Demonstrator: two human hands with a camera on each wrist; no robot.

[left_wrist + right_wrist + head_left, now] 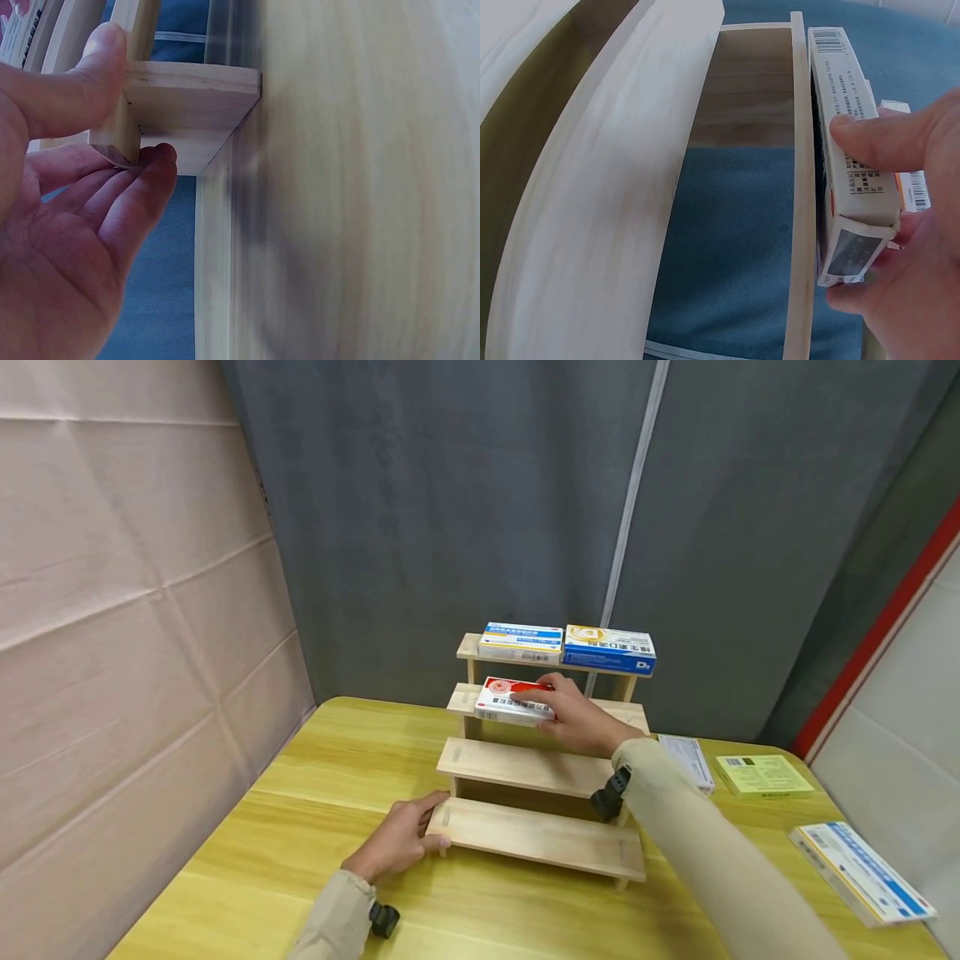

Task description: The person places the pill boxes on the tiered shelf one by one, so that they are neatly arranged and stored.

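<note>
A stepped wooden shelf with several tiers stands on the table. My left hand grips the left end of its lowest tier, thumb on top and fingers curled beneath the board. On the second tier from the top, at its left part, is a red and white medicine box. My right hand holds this box by its right end. In the right wrist view the thumb presses the printed side of the box, which overlaps the tier's edge; the other fingers are partly hidden behind it.
On the top tier sit a white, blue and yellow box and a blue and white box. Right of the shelf lie a pale box, a yellow-green box and a blue-striped white box. A grey curtain hangs behind.
</note>
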